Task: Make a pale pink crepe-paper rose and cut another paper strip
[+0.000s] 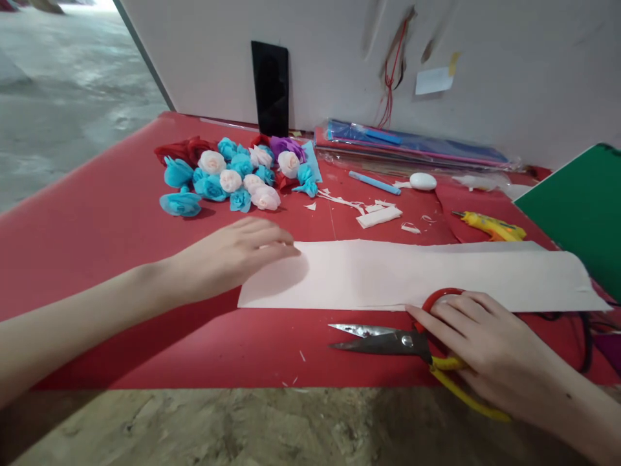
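Observation:
A long pale strip of paper [359,275] lies flat across the red table. My left hand [242,249] rests on its left end, fingers stretched out and holding nothing. Near the front edge, my right hand [485,343] has its fingers around the handles of a pair of scissors [388,340], one handle red and the other yellow. The blades point left and are slightly apart, just in front of the strip and not around it. My right index fingertip reaches the strip's near edge.
Behind the strip sit several paper roses [230,180], pale scraps [380,216], a blue pen [374,182], a white oval object [423,181] and a yellow glue gun [493,226]. A black phone [272,87] leans on the wall. A green board [577,213] stands at right.

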Demonstrator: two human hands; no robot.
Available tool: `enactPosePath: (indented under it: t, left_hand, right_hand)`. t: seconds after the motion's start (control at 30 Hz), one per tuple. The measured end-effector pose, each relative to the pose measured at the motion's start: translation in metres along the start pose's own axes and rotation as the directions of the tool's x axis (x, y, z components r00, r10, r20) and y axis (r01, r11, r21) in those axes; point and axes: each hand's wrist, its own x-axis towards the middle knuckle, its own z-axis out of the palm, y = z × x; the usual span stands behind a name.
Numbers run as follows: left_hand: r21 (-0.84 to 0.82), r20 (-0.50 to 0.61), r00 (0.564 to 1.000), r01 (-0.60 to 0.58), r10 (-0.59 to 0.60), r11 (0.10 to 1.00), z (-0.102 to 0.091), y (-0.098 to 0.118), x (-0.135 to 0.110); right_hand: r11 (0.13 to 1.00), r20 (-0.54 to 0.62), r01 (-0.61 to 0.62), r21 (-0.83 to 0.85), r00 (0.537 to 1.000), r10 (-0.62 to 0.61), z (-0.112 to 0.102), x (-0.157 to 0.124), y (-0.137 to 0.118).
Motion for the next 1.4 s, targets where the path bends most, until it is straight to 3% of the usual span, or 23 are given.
enactPosePath:
  t: [0.1,0.17,0.43,0.7,0.83,0.97,1.13,1.4]
  left_hand:
    - [0.03,0.033,0.97,-0.24,0.239,0.97,0.006,-0.003,0.001]
    - [0.08,0.039,0.954,-0.299,0.297,0.951,0.007,-0.003,0.004]
    - [0.137,0.078,0.971,-0.237,0.228,0.962,0.013,0.009,0.022]
    - [0.065,0.053,0.982,-0.185,0.182,0.981,0.023,0.008,0.026]
    - [0.033,0.044,0.983,-0.179,0.177,0.983,0.023,0.006,0.026]
    - [0.009,0.043,0.983,-0.177,0.176,0.984,0.024,0.005,0.025]
    - [0.001,0.054,0.984,-0.171,0.171,0.985,0.024,0.005,0.026]
    - [0.016,0.088,0.983,-0.165,0.163,0.986,0.023,0.006,0.025]
  right_hand:
    - [1.0,0.013,-0.02,0.0,1.0,0.02,-0.001,-0.004,0.0]
    - [0.999,0.016,-0.034,-0.007,0.999,0.034,-0.002,-0.007,0.0]
    - [0.993,0.028,-0.073,-0.088,0.997,0.075,-0.012,-0.021,0.003]
    - [0.975,0.056,-0.106,-0.194,0.991,0.119,-0.02,-0.046,0.006]
    - [0.969,0.094,-0.162,-0.187,0.979,0.181,-0.02,-0.065,0.008]
    - [0.971,0.074,-0.148,-0.188,0.984,0.164,-0.019,-0.077,0.014]
    - [0.967,0.085,-0.157,-0.203,0.981,0.177,-0.015,-0.071,0.017]
    - [0.98,0.06,-0.102,-0.169,0.992,0.114,-0.012,-0.034,0.011]
